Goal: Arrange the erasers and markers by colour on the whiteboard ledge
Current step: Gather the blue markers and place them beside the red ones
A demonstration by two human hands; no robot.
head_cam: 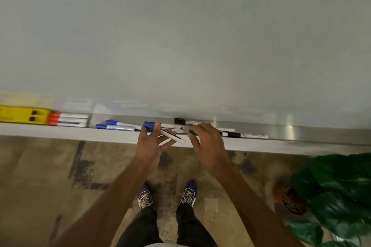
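Note:
My left hand (149, 144) holds a blue-capped marker (163, 132) tilted over the whiteboard ledge (301, 140). My right hand (208, 144) closes its fingers on a green-capped marker (193, 132) lying on the ledge. Another green marker (150, 130) shows partly behind my left fingers. At the far left lies a yellow eraser (22, 114), with three red-capped markers (68, 120) stacked beside it. Two blue-capped markers (116, 125) lie right of those. Black-capped markers (241, 134) lie right of my right hand, one more (180, 121) against the board.
The whiteboard (180, 36) fills the upper view. A potted plant (337, 192) with big green leaves stands on the floor at the lower right, close to my right arm. My feet (166, 196) stand on the patterned floor below the ledge.

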